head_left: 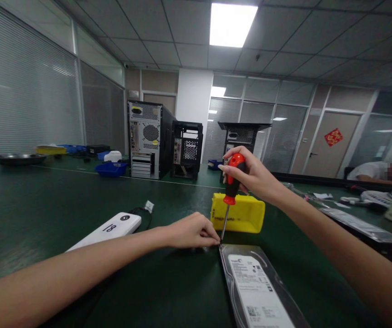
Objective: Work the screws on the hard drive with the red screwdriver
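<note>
A hard drive (280, 284) with a white label lies flat on the green table, its near end cut off by the bottom of the view. My right hand (255, 175) grips the red and black handle of a screwdriver (230, 187), its shaft slanting down to the drive's far left corner. Beside the tip is my left hand (192, 231), fingers curled and pinched together at that corner. Whatever they pinch is too small or hidden to make out. Just behind the shaft, a yellow plastic bin (250, 214) rests on its side.
A white device marked 18 (114, 230) lies left, with a cable. Computer cases (167, 136) stand at the back, near a blue bin (111, 169). Another drive-like unit (363, 223) is on the right. A person (367, 172) leans on the table at far right.
</note>
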The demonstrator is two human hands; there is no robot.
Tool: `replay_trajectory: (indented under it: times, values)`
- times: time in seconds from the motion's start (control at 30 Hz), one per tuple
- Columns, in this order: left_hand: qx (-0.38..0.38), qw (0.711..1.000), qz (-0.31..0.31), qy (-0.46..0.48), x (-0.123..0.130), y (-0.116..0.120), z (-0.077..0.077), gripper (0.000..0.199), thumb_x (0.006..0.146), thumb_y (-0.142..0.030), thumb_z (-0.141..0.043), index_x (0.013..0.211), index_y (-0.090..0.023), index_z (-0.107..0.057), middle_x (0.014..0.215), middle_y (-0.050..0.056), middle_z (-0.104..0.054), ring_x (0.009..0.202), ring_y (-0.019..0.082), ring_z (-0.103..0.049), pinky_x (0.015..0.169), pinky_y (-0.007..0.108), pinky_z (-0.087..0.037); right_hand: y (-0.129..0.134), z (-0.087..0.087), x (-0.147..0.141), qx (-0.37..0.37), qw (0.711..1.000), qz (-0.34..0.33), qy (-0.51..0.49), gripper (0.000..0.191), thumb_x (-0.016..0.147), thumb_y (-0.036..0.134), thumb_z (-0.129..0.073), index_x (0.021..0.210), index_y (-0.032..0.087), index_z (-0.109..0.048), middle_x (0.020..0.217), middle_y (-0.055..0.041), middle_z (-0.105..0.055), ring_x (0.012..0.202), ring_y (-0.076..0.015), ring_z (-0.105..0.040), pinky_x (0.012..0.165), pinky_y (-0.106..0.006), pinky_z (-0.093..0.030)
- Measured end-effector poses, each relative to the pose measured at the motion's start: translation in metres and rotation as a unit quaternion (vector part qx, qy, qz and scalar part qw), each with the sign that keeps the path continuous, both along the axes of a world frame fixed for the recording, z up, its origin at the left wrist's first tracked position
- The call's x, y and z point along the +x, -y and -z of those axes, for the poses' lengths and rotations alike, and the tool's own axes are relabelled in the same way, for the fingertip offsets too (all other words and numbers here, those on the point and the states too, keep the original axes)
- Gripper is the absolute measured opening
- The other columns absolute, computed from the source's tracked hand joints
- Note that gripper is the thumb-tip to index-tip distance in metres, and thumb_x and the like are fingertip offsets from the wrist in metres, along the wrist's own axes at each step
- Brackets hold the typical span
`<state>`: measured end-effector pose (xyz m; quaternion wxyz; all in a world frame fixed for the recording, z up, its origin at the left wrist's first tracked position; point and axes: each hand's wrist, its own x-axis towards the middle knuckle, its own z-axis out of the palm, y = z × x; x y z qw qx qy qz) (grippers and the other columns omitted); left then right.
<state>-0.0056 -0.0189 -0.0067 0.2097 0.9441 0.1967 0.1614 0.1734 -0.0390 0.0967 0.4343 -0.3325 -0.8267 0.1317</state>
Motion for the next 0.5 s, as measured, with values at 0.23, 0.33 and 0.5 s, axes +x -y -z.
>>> replay_trajectory:
  times: [0.23, 0.33, 0.5]
  values:
    - [-0.007, 1.000, -0.011, -0.005, 0.0005, 0.0015, -0.0016, 0.021, 0.081, -0.023, -0.053, 0.091, -0.014, -0.068, 0.076, 0.003, -0.066, 0.063, 0.009, -0.057, 0.057, 0.015, -0.039, -0.0006, 0.0006, -0.0011, 0.014, 1.000, -0.005, -0.003, 0.030, 0.079, 0.037, -0.054, 0.101, 0.020, -0.043, 0.069, 0.0022, -0.051, 0.048, -0.0079, -0.044, 0.044, -0.021, -0.035]
    - [0.000, 1.000, -0.011, -0.002, 0.0004, 0.0012, -0.0015, 0.020, 0.080, -0.022, -0.053, 0.090, -0.015, -0.069, 0.074, 0.002, -0.066, 0.062, 0.008, -0.056, 0.058, 0.015, -0.039, 0.0000, 0.0003, -0.0022, 0.030, 1.000, -0.006, -0.003, 0.030, 0.079, 0.037, -0.054, 0.101, 0.020, -0.044, 0.075, -0.0001, -0.052, 0.055, -0.0100, -0.048, 0.047, -0.022, -0.037]
    - [0.003, 1.000, -0.012, -0.002, 0.0000, 0.0017, -0.0024, 0.019, 0.080, -0.022, -0.054, 0.090, -0.016, -0.069, 0.075, 0.002, -0.066, 0.061, 0.008, -0.055, 0.057, 0.016, -0.038, 0.0021, 0.0001, -0.0028, 0.050, 0.999, 0.006, 0.006, 0.029, 0.079, 0.037, -0.054, 0.100, 0.020, -0.045, 0.080, -0.0015, -0.051, 0.063, -0.0121, -0.049, 0.052, -0.024, -0.039]
